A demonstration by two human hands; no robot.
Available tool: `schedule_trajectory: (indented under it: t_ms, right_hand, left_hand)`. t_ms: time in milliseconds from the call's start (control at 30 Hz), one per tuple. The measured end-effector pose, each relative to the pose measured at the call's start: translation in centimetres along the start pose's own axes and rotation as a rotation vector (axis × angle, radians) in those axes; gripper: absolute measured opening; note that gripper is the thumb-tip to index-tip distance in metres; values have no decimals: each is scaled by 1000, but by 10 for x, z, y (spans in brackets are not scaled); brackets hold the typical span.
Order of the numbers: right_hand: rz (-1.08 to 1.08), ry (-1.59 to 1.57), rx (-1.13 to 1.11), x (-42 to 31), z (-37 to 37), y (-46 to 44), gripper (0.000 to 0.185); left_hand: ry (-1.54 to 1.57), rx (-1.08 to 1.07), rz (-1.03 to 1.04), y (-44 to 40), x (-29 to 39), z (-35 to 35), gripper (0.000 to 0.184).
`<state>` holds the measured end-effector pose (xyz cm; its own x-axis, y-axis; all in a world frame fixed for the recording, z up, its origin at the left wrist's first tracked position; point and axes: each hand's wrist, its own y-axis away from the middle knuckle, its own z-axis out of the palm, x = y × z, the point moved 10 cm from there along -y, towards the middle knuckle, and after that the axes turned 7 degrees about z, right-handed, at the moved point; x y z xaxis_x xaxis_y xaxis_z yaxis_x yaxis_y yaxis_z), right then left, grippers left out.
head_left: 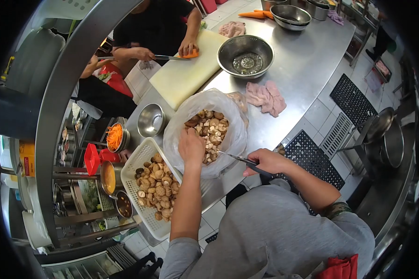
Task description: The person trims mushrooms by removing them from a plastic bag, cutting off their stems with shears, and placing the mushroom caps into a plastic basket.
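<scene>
A clear plastic bag [176, 135] stands open on the steel table, full of brown mushrooms [214, 125], many with pale cut stems facing up. My left hand [192, 146] reaches into the bag with its fingers curled down among the mushrooms; its fingertips are hidden. At the bag's near right edge, my right hand [269, 162] grips black-handled scissors [239, 158], their metal blades pointing left over the rim. Beside the bag on the left, a white perforated basket [131, 182] holds a heap of mushrooms with stems trimmed short.
Behind the bag are a steel bowl [149, 120], a white cutting board [172, 86], a large metal colander [222, 58] and a pink cloth [266, 97]. Across the table a person in black [151, 28] holds a knife [170, 57] against a carrot [190, 54]. Shelving [56, 93] stands left.
</scene>
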<state>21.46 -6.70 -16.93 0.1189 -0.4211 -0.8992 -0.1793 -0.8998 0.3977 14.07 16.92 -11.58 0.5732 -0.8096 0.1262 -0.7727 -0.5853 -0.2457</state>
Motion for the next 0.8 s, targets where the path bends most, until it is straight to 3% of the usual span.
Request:
schedule_trajectory:
  t_ms: [133,233,333,433,533,633,800]
  right_hand:
    - [-13,35,-22,-2,7,-10,54]
    - [-44,81,-34,-13,13,-13,55]
    - [-71,90,6,-17,9,-15,56]
    - [-60,94,112,-15,3,-11,54]
    - [-99,215,289,-37,-10,-7,51]
    - [-200,304,440,-59,-15,0,54]
    - [-292,429,532,-75,-12,4,56]
  left_hand:
    - [3,-15,4,-3,1,1,16]
    - [-49,-224,-28,-11,-8,13,31]
    - [196,-41,-5,5,-15,-8,38]
    - [1091,-4,-353,35,-26,-12,35]
    - [1519,-78,-547,67,-14,-12,34]
    - [1661,-39,-498,81,5,-25,40]
    - [1541,38,-508,98,7,-36,46]
